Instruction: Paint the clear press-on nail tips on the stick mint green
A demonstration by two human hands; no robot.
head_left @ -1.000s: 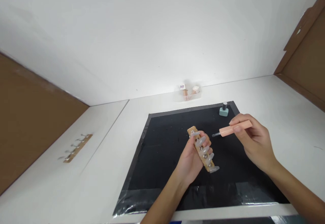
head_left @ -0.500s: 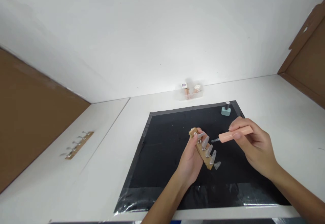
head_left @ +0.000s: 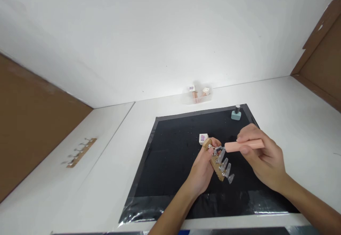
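My left hand (head_left: 204,167) is closed around a small wooden strip (head_left: 215,162) that carries several clear false nail tips on metal clips. It holds the strip tilted above the black mat (head_left: 170,164). My right hand (head_left: 259,157) pinches a peach nail-polish brush cap (head_left: 243,145), and the brush tip touches one of the upper nail tips on the strip. An open pale-green polish bottle (head_left: 236,113) stands at the mat's far right corner. A small white cube with a purple mark (head_left: 203,138) lies on the mat just behind my left hand.
A second wooden strip with clips (head_left: 80,152) lies on the white table at the left. A clear container with small bottles (head_left: 197,95) sits against the white back wall. Brown cardboard panels stand at the left (head_left: 32,121) and the right (head_left: 319,57).
My right hand moved left, bringing the brush onto a nail tip. My left hand lowered and tilted the strip, uncovering the small white cube behind it.
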